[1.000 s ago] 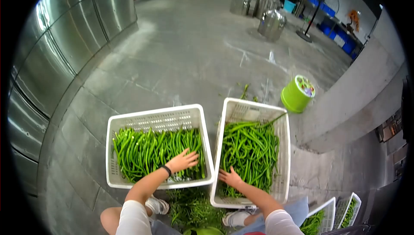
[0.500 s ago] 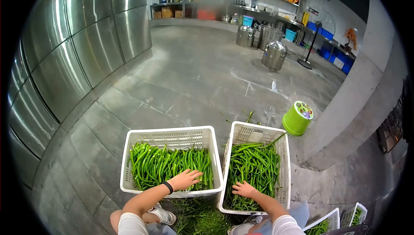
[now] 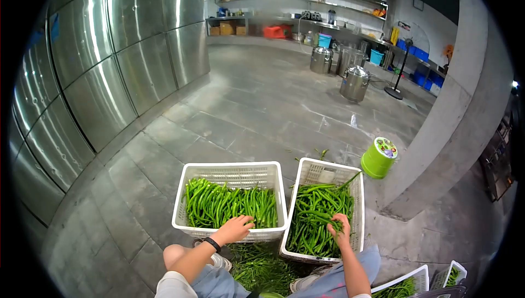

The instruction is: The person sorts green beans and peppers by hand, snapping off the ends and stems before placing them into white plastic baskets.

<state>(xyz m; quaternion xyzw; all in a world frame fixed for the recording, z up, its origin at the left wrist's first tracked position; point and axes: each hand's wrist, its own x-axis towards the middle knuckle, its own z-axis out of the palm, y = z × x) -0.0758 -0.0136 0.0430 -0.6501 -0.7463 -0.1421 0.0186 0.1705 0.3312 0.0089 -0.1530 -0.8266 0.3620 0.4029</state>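
left hand (image 3: pixel 236 228): open, palm down, fingers spread flat on the left-crate peppers (image 3: pixel 221 205) at the near edge; black wristband (image 3: pixel 212 244) on the wrist
right hand (image 3: pixel 340 227): fingers curled down into the right-crate peppers (image 3: pixel 314 210), near the right wall; can't tell if it actually grips one
peppers: long, thin, bright green, glossy; in the left crate they lie mostly parallel, pointing away from the person; in the right crate they lie looser and crossed, one stem poking over the far right corner
left crate (image 3: pixel 229 168): white perforated plastic, on the floor, roughly half full
right crate (image 3: pixel 358 210): same type, just beside the left one, near corners almost touching, turned lengthwise
trimmings (image 3: pixel 260 268): pile of green scraps on the floor between the knees, tight against both crates' near sides
green tub (image 3: pixel 379 158): lime, tilted, just past the right crate, against the concrete pillar (image 3: pixel 454 128)
small crates (image 3: pixel 407 284): two more with greens, lower right, partly cut off
steel pots (image 3: pixel 354 83): lidded, well apart across the floor
steel panels (image 3: pixel 109 62): wall on the left
obstructions: nothing over either hand; both forearms in clear view
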